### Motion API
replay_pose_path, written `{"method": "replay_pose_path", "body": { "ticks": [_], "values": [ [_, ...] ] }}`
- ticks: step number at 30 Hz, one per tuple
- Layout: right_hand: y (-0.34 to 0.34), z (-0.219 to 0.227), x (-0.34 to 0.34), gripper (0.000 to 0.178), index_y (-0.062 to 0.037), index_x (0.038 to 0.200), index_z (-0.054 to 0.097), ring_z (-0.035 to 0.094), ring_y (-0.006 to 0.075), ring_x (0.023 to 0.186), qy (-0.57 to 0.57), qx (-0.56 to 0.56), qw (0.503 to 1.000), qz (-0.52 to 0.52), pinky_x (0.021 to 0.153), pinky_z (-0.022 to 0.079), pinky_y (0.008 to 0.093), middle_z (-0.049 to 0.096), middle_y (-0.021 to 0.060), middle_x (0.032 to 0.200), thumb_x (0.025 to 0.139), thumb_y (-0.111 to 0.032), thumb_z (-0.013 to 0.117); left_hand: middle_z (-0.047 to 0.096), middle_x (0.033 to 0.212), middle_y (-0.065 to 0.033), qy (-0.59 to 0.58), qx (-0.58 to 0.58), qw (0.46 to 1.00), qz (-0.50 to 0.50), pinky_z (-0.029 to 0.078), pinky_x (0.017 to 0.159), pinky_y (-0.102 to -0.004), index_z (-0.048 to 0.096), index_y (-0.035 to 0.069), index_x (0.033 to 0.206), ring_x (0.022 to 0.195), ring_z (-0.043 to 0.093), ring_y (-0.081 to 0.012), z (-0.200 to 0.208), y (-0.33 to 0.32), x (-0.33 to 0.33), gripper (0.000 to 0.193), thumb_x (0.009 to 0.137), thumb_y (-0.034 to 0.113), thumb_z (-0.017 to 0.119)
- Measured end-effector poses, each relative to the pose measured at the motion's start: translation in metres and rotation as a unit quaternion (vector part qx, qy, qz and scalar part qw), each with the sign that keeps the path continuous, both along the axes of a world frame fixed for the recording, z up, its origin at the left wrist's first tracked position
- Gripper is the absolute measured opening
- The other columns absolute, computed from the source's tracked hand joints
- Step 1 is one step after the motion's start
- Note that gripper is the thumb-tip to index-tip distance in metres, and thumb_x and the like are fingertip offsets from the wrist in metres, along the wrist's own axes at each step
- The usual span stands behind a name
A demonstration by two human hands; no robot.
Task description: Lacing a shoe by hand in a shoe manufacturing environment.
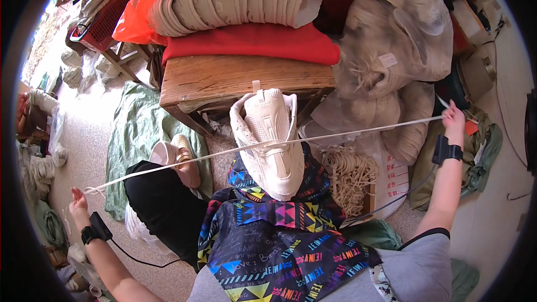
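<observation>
A cream sneaker (274, 162) rests on my lap, toe toward me, its tongue and pull tab pointing at the wooden bench. A long pale shoelace (358, 131) is pulled taut across its front; how it passes through the shoe's eyelets is too fine to tell. Far out to the left, my left hand (79, 201) is closed on one end, where the lace makes a small loop. Raised out to the right, my right hand (453, 117) pinches the other end, and a short tip sticks up past the fingers.
Behind the shoe stands a wooden bench (240, 75) with a red cloth (251, 45) and rows of stacked beige shoe uppers (240, 5). A box of loose laces (349, 182) sits by my right side. Plastic bags (397, 33) lie back right; loose shoes (184, 159) lie left.
</observation>
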State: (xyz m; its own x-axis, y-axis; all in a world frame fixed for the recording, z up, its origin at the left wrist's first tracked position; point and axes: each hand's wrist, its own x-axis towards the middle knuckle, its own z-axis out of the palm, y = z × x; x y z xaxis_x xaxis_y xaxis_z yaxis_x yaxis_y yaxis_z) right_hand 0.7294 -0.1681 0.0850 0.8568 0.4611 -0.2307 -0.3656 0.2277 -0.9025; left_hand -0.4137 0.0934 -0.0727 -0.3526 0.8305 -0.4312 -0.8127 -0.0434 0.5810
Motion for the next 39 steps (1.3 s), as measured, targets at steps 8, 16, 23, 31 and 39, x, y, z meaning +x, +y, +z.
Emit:
{"method": "replay_pose_path", "body": {
  "ticks": [8,16,23,31,39],
  "values": [
    [-0.034,-0.049,0.005,0.018,-0.0054,0.088,0.065,0.032,0.0038,0.045,-0.174,-0.211,0.958,-0.085,0.037,0.023,0.0216,0.044,-0.0052,0.064,0.092,-0.019,0.054,0.064,0.111,-0.0127,0.393,0.010,0.919,-0.014,0.053,0.082,-0.0285,0.058,-0.006,0.119,0.091,0.063,-0.0159,0.000,-0.033,0.059,0.028,0.096,0.010,0.054],
    [0.093,-0.041,-0.370,0.027,0.0002,0.118,0.052,0.063,0.0068,0.069,-0.155,-0.105,0.854,0.486,0.050,0.043,0.0161,0.069,0.0107,0.099,0.095,-0.013,0.057,0.066,0.100,-0.0098,0.458,0.162,0.776,-0.403,0.052,0.069,-0.0264,0.059,0.003,0.108,0.070,0.062,-0.0138,0.091,-0.102,0.408,0.028,0.105,0.025,0.041],
    [0.085,-0.071,-0.423,0.014,-0.0016,0.097,0.062,0.053,0.0047,0.066,-0.254,-0.120,0.786,0.551,0.060,0.044,0.0219,0.057,-0.0036,0.070,0.097,-0.015,0.057,0.057,0.075,-0.0006,0.499,0.160,0.699,-0.487,0.044,0.058,-0.0217,0.059,0.002,0.098,0.062,0.052,-0.0068,0.066,-0.139,0.473,0.023,0.103,0.018,0.044],
    [0.085,-0.071,-0.422,0.016,0.0008,0.093,0.063,0.056,0.0095,0.069,-0.452,-0.048,0.757,0.469,0.066,0.047,0.0269,0.065,0.0054,0.075,0.093,-0.015,0.061,0.048,0.061,0.0030,0.463,0.121,0.706,-0.522,0.034,0.050,-0.0203,0.062,0.003,0.081,0.055,0.043,-0.0041,0.077,-0.138,0.474,0.031,0.100,0.023,0.049],
    [0.083,-0.056,-0.426,0.018,-0.0018,0.092,0.065,0.057,0.0114,0.062,-0.421,-0.114,0.751,0.496,0.061,0.047,0.0284,0.064,0.0074,0.070,0.093,-0.020,0.061,0.046,0.055,0.0011,0.245,-0.008,0.755,-0.608,0.028,0.047,-0.0221,0.058,0.004,0.071,0.049,0.037,-0.0063,0.092,-0.125,0.476,0.027,0.089,0.023,0.050]
  ]
}}
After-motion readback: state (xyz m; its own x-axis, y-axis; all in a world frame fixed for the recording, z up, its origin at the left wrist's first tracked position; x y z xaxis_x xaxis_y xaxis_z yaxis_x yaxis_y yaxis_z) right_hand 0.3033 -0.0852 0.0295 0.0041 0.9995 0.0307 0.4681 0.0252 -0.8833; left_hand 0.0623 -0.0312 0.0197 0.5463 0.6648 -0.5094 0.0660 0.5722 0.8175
